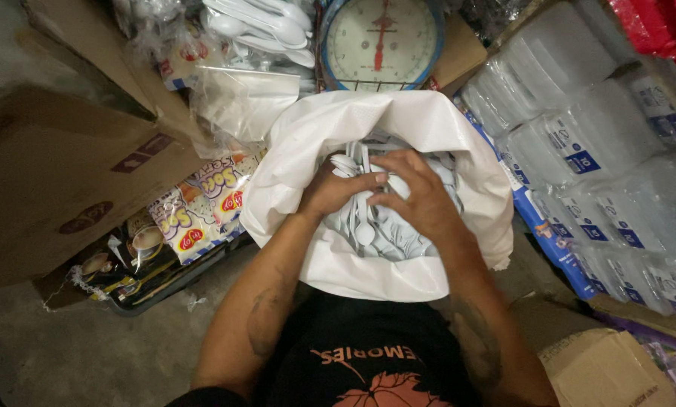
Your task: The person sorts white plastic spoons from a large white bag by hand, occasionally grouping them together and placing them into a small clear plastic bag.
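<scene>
Here, left hand [336, 188] and right hand [417, 197] grip white spoons [364, 230] inside rolled-rim sack [428, 128]; boxes crowd edges.

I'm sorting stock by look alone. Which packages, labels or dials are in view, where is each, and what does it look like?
Snack packets: left of the white sack, flat, yellow, red and blue.
Dark sachets: lower left, cup pictures.
Weighing scale dial: top centre, round, pale face, blue rim, red needle.
Clear container stacks: right, blue and white labels.
Cardboard box: left, brown, dark marks.
Bagged white spoons: top, clear plastic.
Left hand and right hand: on white spoons in the sack.
</scene>
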